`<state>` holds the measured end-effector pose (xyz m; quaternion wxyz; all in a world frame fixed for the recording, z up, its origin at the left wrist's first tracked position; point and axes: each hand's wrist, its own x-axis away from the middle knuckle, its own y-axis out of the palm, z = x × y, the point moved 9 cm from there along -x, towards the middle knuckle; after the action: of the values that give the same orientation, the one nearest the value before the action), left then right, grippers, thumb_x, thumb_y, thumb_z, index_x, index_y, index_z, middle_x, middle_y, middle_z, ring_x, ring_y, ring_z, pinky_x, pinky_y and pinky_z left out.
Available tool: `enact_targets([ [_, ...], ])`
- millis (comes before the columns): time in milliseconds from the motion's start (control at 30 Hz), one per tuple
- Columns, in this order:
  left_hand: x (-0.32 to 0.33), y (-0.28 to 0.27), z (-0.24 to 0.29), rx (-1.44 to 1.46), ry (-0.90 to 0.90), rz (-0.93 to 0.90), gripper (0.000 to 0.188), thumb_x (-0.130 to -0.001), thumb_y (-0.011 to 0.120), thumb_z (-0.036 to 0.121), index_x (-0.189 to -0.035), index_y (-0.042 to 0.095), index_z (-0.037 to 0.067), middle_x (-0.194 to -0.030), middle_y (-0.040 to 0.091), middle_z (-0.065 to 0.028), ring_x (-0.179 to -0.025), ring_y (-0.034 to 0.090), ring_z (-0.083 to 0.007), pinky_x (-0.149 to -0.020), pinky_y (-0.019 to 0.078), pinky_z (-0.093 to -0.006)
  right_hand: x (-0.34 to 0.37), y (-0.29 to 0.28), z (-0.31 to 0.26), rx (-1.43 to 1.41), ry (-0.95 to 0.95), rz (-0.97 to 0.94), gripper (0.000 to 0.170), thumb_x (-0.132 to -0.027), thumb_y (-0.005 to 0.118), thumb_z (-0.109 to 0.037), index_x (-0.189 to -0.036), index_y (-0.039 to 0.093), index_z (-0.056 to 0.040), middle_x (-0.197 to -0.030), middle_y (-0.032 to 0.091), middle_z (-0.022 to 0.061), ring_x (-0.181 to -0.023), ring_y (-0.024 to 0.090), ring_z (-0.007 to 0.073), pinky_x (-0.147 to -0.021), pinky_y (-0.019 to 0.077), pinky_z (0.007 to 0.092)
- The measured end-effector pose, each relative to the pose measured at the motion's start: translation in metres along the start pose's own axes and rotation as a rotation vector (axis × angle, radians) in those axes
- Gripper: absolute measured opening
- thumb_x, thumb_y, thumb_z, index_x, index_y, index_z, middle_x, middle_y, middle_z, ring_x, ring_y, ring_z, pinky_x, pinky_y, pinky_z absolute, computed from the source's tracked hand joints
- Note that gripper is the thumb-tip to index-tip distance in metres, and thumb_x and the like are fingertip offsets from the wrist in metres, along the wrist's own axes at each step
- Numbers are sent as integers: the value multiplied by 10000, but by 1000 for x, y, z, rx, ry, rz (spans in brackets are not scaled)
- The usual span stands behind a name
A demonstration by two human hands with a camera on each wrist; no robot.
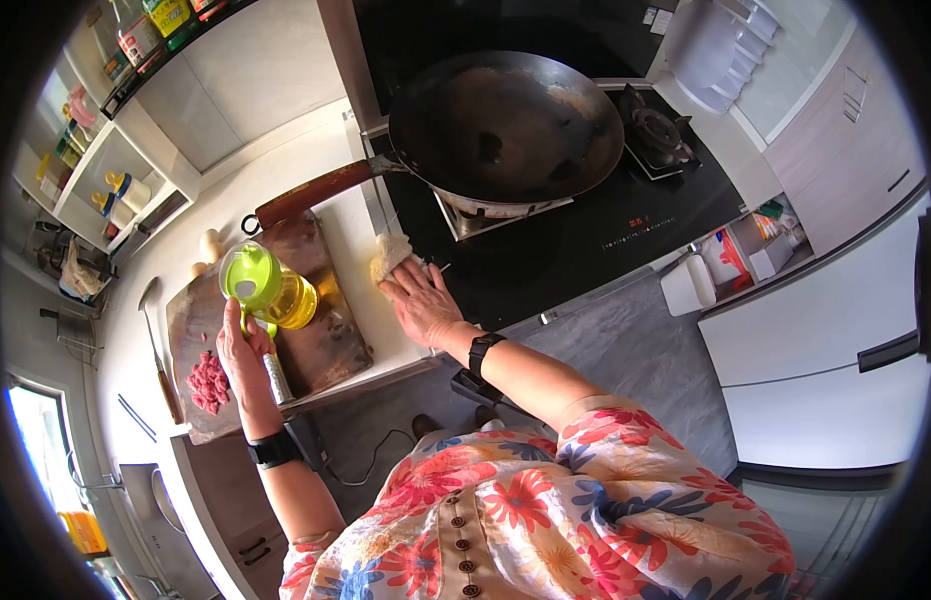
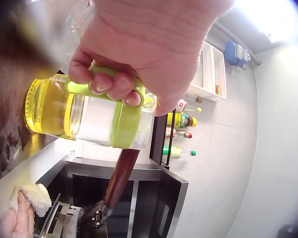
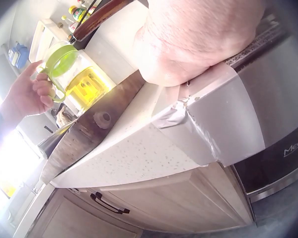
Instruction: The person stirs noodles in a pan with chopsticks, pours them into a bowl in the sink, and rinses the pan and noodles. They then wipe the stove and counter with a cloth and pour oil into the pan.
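My left hand (image 1: pixel 243 355) grips the green handle of a clear oil jug (image 1: pixel 289 298). The jug has a light green lid and yellow oil inside, and its base is at the brown cutting board (image 1: pixel 336 345). In the left wrist view, the fingers (image 2: pixel 121 85) curl round that handle. My right hand (image 1: pixel 426 308) presses extended fingers on a pale, fluffy cloth (image 1: pixel 389 252) on the white counter, beside the stove's edge. Chopped red meat (image 1: pixel 209 382) lies on the board, left of my left hand. In the right wrist view the cloth is hidden.
A large dark wok (image 1: pixel 506 130) sits on the black stove (image 1: pixel 606 250), its wooden handle (image 1: pixel 316 192) reaching over the counter and the board's back edge. A long-handled utensil (image 1: pixel 158 350) lies left of the board. Bottles (image 1: pixel 151 35) stand on a rack at the back left.
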<state>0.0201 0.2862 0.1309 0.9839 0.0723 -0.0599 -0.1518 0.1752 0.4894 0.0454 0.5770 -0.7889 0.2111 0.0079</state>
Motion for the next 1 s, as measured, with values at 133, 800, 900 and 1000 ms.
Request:
enact_targets([
  [133, 0, 2, 1, 1, 8, -8, 455, -874, 544, 435, -589, 396, 113, -446, 281, 33, -394, 306, -89, -410, 299, -248, 0, 0, 0, -8, 0, 9, 426, -859, 445, -210, -1278, 433, -132, -1397, 310, 107, -1332, 227, 279, -1049, 192, 539],
  [800, -3, -4, -5, 13, -11, -3, 451, -877, 539, 437, -592, 393, 119, -450, 276, 36, -397, 294, -86, -409, 295, -248, 0, 1, -1, -4, 2, -2, 423, -861, 443, -207, -1277, 431, -130, -1392, 314, 104, -1333, 225, 272, -1051, 191, 538],
  [900, -2, -4, -4, 9, -15, 8, 450, -878, 538, 434, -591, 394, 119, -451, 277, 37, -397, 293, -85, -407, 294, -248, 0, -1, -1, -4, 1, -1, 427, -859, 445, -209, -1278, 430, -130, -1393, 314, 101, -1333, 226, 272, -1051, 192, 535],
  [1000, -3, -3, -5, 17, -12, -1, 447, -881, 535, 428, -590, 395, 119, -451, 276, 37, -398, 295, -84, -406, 293, -246, 0, -1, -1, -2, 0, -4, 430, -858, 447, -211, -1279, 430, -130, -1394, 314, 101, -1332, 227, 273, -1052, 193, 533],
])
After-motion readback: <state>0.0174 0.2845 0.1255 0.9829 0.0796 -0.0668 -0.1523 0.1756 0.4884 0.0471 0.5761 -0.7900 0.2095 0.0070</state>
